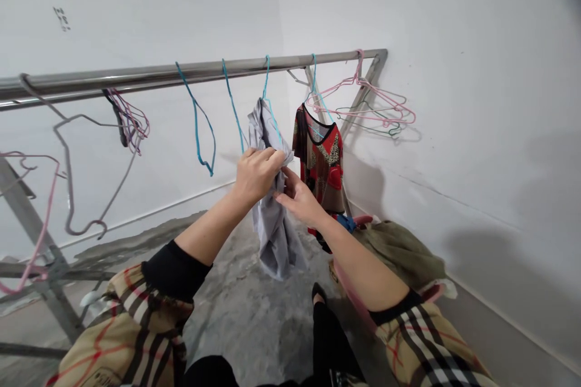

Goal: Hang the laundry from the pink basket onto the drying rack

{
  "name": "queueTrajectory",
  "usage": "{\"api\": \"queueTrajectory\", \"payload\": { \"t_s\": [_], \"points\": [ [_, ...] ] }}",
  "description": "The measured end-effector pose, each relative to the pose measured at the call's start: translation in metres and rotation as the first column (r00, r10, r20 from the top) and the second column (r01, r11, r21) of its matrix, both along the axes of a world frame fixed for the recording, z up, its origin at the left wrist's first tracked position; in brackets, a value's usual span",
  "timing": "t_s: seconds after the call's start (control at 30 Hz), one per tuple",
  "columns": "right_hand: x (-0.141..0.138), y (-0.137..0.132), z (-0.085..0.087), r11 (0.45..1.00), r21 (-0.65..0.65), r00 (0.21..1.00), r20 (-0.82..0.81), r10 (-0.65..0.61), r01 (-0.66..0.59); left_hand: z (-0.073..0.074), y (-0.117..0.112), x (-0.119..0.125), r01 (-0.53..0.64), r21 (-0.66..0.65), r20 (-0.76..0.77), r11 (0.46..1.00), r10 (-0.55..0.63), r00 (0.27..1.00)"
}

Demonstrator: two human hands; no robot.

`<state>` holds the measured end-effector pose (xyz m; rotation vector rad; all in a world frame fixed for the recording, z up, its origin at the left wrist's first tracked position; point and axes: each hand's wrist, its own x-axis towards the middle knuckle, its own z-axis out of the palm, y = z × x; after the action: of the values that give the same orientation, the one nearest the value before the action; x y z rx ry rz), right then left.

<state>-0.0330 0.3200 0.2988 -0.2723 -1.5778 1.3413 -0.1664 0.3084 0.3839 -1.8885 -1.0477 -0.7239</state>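
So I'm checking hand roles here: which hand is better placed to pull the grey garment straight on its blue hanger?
Probably the right hand: it only touches the grey garment lower down, while the left hand grips it just under the blue hanger.

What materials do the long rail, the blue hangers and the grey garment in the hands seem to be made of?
Rail: likely steel, shiny with streaked highlights.
Blue hangers: thin wire, apparently plastic-coated, judging by the even colour.
Grey garment: thin woven cloth, matte, hanging in soft creases.
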Motion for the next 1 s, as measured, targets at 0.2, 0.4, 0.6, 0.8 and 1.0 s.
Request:
{"api": "queueTrajectory", "payload": {
  "t_s": [0.2, 0.4, 0.6, 0.8, 1.0],
  "points": [
    [-0.002, -0.003, 0.001, 1.0, -0.017, 0.998, -0.049, 0.025, -0.026, 0.001, -0.005, 0.0, -0.007, -0.093, 0.192, 0.996, 0.025, 0.981],
    [0.0, -0.006, 0.007, 1.0, -0.012, 0.999, -0.049, -0.001, 0.001, 0.009, -0.017, 0.012, 0.211, -0.251, 0.652, 0.944, 0.004, 0.758],
    [-0.001, -0.01, 0.01, 0.999, 0.036, 0.998, -0.049, -0.034, 0.036, 0.019, -0.025, 0.012, 0.425, -0.272, 0.847, 0.863, 0.006, 0.531],
    [-0.002, -0.012, 0.01, 0.996, 0.064, 0.998, -0.026, -0.053, 0.055, 0.015, -0.026, 0.011, 0.563, -0.061, 0.951, 0.824, -0.123, 0.283],
    [-0.003, -0.014, 0.01, 0.997, 0.077, 1.0, -0.005, -0.026, 0.026, 0.014, -0.023, 0.007, 0.478, 0.019, 0.934, 0.878, -0.187, 0.305]
  ]
}}
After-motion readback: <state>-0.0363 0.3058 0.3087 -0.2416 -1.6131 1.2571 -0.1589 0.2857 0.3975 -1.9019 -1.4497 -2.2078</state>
